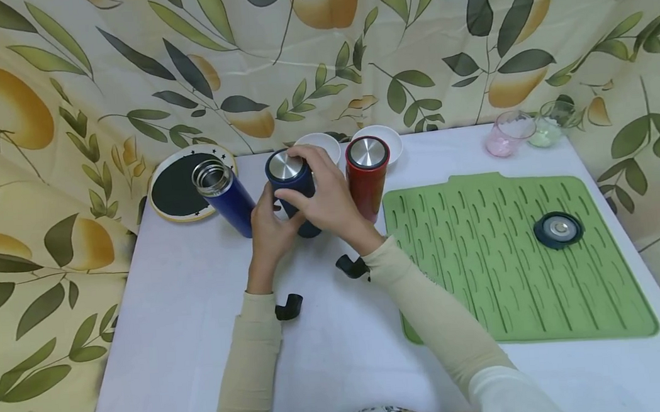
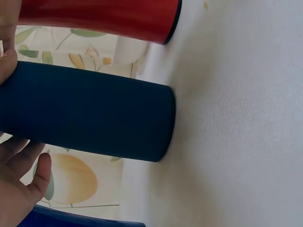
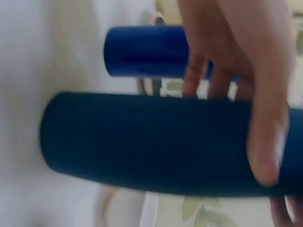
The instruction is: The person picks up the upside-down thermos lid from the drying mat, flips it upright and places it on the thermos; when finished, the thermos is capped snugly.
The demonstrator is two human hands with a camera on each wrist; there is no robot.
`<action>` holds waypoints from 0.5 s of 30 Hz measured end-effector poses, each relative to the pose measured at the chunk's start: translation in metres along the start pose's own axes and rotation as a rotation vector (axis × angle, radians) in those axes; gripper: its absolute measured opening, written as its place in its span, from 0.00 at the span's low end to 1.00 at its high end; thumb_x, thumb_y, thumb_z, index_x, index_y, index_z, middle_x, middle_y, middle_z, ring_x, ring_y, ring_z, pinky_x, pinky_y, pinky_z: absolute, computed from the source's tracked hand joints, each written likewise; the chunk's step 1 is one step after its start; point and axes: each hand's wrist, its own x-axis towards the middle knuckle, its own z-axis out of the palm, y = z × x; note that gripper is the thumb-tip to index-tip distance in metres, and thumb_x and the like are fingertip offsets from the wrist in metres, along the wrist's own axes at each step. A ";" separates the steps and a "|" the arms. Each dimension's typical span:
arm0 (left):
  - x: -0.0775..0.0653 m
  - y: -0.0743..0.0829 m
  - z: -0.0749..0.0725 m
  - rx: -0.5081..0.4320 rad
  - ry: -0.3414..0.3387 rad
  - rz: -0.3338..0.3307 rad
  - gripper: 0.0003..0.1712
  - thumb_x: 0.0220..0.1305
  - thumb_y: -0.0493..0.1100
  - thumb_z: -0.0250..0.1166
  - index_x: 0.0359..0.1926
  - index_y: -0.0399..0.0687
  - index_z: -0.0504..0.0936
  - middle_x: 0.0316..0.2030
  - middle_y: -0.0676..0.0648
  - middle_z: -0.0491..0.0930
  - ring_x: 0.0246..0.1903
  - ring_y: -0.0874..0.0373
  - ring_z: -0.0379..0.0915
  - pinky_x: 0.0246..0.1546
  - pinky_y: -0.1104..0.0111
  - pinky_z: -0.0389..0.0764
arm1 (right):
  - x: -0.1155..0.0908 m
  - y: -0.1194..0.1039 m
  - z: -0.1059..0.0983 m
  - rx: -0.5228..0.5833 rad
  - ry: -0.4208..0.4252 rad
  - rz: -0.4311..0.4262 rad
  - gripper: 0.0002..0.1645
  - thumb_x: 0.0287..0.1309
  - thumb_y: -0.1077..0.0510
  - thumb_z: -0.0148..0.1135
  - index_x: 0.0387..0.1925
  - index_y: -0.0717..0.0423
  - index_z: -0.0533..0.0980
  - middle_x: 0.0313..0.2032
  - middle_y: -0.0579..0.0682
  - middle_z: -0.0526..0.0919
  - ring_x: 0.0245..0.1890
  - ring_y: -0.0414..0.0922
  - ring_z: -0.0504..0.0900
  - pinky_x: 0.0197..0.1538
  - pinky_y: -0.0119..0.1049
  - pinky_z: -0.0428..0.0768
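A dark blue thermos (image 1: 304, 185) stands upright on the white table, its silver-topped lid (image 1: 285, 165) in place. My left hand (image 1: 273, 229) holds the body from the left; the right wrist view shows its thumb (image 3: 267, 151) across the front. From the right, my right hand (image 1: 334, 199) grips the lid and upper rim between thumb and fingers. To the left, a brighter blue thermos (image 1: 233, 202) stands with its mouth uncovered. Close on the right is a red thermos (image 1: 367, 185) with a silver-topped lid. A loose dark lid (image 1: 558, 230) lies on the green mat.
The ribbed green mat (image 1: 484, 310) covers the table's right side. Two white bowls (image 1: 391, 140) sit behind the thermoses. A round black board (image 1: 178, 190) with a pale rim lies at the back left. Pink glass (image 1: 502, 139) and green glass (image 1: 545, 133) stand at the back right.
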 end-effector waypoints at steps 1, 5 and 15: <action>0.000 0.000 0.000 0.001 0.003 0.003 0.35 0.45 0.50 0.71 0.55 0.49 0.70 0.45 0.50 0.77 0.42 0.59 0.72 0.39 0.60 0.74 | -0.001 -0.002 0.004 -0.033 0.036 0.004 0.38 0.44 0.48 0.71 0.55 0.56 0.67 0.54 0.51 0.69 0.54 0.41 0.66 0.56 0.34 0.68; 0.001 -0.001 0.000 -0.008 0.003 0.005 0.32 0.44 0.40 0.70 0.54 0.47 0.71 0.43 0.49 0.78 0.39 0.58 0.73 0.38 0.61 0.75 | -0.002 -0.004 0.011 -0.069 0.081 0.056 0.43 0.44 0.43 0.70 0.57 0.55 0.62 0.54 0.53 0.65 0.53 0.42 0.65 0.55 0.35 0.68; -0.001 -0.001 -0.002 -0.008 -0.017 -0.013 0.42 0.44 0.64 0.70 0.58 0.52 0.68 0.48 0.52 0.76 0.45 0.59 0.71 0.40 0.57 0.73 | 0.007 0.004 -0.011 0.194 -0.182 -0.024 0.35 0.51 0.61 0.66 0.62 0.51 0.65 0.62 0.45 0.66 0.63 0.37 0.59 0.62 0.34 0.61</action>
